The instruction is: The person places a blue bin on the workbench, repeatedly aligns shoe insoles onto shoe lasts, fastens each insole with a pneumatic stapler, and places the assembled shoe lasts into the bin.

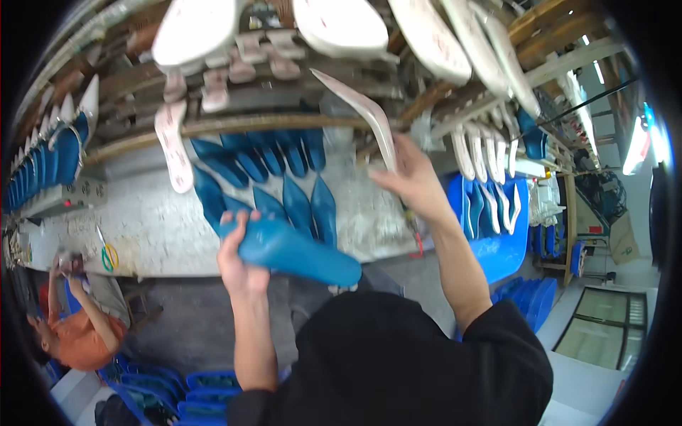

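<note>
A glossy blue shoe last (298,252) lies tilted in front of my body, and my left hand (241,259) is wrapped round one end of it. Higher up, my right hand (415,181) grips the lower end of a pale, curved insole (366,110) whose pointed tip rises toward the shelf. Part of that grip is hidden behind my fingers. Beyond my left hand, several more blue lasts (295,202) stand in rows on the grey worktable (369,220). Another pale insole (172,149) hangs at the shelf edge, left of them.
Large white insoles (341,25) hang overhead from wooden racks. At right stands a blue bin (497,255) with pale insoles near it. Scissors (109,257) lie on the table at left, near a person in orange (89,337). Blue crates (153,390) are at lower left.
</note>
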The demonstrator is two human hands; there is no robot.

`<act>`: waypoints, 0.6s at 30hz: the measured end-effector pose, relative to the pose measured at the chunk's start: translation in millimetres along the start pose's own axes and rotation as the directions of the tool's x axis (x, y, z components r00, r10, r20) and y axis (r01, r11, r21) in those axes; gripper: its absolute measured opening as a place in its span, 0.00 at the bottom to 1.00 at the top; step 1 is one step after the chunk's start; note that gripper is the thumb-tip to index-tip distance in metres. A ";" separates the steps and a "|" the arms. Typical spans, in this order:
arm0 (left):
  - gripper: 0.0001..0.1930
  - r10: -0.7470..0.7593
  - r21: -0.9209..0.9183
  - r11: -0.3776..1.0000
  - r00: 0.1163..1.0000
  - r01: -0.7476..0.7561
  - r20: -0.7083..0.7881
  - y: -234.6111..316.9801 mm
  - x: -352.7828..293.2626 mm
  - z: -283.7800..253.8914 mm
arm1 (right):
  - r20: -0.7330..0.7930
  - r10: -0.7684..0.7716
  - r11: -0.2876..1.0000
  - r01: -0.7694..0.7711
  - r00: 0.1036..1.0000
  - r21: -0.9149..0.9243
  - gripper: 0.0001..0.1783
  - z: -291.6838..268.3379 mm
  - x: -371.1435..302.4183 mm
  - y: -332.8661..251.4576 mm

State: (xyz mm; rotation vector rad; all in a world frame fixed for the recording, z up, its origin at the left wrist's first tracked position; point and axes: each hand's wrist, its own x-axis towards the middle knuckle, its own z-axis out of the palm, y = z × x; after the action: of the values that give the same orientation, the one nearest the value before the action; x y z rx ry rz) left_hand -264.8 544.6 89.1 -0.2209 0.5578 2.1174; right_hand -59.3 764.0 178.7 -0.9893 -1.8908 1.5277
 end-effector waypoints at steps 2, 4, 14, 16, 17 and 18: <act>0.12 -0.137 0.044 0.989 0.990 0.138 -0.015 -34.1 11.7 7.6 | 0.153 0.080 0.986 -0.101 0.985 0.134 0.45 -5.7 -76.1 13.2; 0.06 -0.258 0.078 0.964 0.966 0.256 0.010 -72.6 14.0 26.6 | 0.190 0.121 0.990 -0.132 0.974 0.043 0.47 -14.8 -128.2 40.3; 0.25 -0.296 0.290 0.914 0.955 0.284 -0.003 -262.9 -61.6 113.0 | 0.150 0.157 0.953 -0.189 0.976 0.238 0.49 -149.8 -225.1 132.9; 0.27 -0.300 0.293 0.919 0.949 0.263 0.092 -286.7 -78.6 125.9 | 0.176 0.120 0.964 -0.157 0.977 0.213 0.50 -171.9 -235.7 142.6; 0.27 -0.287 0.305 0.919 0.954 0.249 0.086 -297.1 -87.8 129.8 | 0.171 0.085 0.967 -0.123 0.982 0.221 0.50 -181.2 -240.4 143.1; 0.26 -0.271 0.291 0.929 0.954 0.226 0.124 -306.7 -97.5 132.5 | 0.170 0.051 0.971 -0.089 0.984 0.222 0.51 -190.2 -245.1 143.9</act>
State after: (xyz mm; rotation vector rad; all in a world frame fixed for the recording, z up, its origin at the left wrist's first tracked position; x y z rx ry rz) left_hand 48.7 684.3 147.0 0.0378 0.6801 1.7690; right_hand 266.0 697.3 97.1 -0.8575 -1.7503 1.8708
